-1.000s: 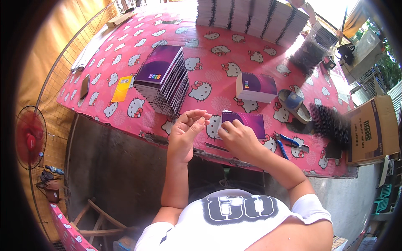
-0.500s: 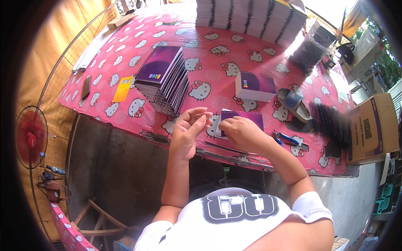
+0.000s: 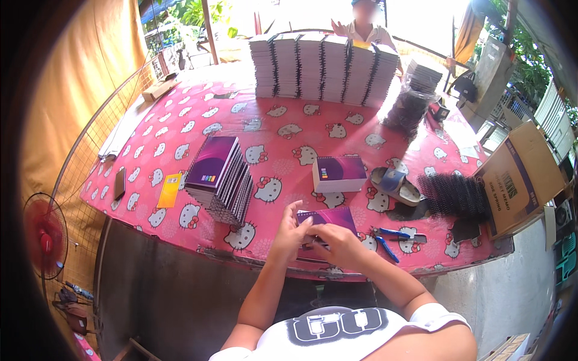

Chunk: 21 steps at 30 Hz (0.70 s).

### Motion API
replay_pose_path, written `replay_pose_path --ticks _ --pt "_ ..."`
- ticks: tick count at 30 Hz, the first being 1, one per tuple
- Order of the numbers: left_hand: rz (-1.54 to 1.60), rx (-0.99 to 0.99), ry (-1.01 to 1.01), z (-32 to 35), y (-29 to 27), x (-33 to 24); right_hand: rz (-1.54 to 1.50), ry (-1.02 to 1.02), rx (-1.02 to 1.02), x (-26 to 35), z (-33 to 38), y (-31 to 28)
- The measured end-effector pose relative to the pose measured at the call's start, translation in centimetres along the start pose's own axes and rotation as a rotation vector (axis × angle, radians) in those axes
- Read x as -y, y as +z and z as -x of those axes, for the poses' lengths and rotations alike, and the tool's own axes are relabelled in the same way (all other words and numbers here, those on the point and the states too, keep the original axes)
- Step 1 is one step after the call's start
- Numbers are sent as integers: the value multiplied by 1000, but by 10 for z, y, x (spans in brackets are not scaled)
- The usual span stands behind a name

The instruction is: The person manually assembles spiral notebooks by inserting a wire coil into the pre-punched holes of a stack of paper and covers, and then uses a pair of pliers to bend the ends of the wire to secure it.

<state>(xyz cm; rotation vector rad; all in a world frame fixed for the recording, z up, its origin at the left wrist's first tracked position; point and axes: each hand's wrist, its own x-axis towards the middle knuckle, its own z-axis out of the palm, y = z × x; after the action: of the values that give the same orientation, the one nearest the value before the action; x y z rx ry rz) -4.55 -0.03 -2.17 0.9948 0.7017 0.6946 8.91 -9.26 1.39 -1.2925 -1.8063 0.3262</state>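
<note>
A purple spiral notebook [image 3: 337, 218] lies at the table's near edge in front of me. My left hand [image 3: 290, 236] is at its left edge, fingers curled up with the thumb toward the cover. My right hand [image 3: 338, 244] reaches over the lower part of the notebook, its fingers pinched together close to the left thumb. Whatever is between the fingertips of either hand is too small or hidden to make out. Blue-handled pliers [image 3: 387, 248] lie to the right of my right hand. Just beyond the notebook sits a block of purple notebooks [image 3: 340, 174].
A tall stack of purple notebooks [image 3: 218, 180] stands left, beside a yellow booklet [image 3: 170, 190] and a phone [image 3: 120, 183]. On the right are a slipper [image 3: 394, 183], black spiral coils [image 3: 454, 197] and a cardboard box [image 3: 521, 180]. Behind notebook piles [image 3: 310, 66] is a person [image 3: 367, 30].
My view has tilted up, bringing the far person into sight. My left hand has come from beside the notebook to its left edge, and both hands' fingertips now meet there.
</note>
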Motion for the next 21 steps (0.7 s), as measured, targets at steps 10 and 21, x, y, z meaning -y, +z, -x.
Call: replay_pose_path --ticks 10,21 --pt "-318 73 716 11 3 -4 -523 467 -116 -44 27 -32" --pt "-1275 -303 901 28 65 -17 31 248 -177 -57 35 0"
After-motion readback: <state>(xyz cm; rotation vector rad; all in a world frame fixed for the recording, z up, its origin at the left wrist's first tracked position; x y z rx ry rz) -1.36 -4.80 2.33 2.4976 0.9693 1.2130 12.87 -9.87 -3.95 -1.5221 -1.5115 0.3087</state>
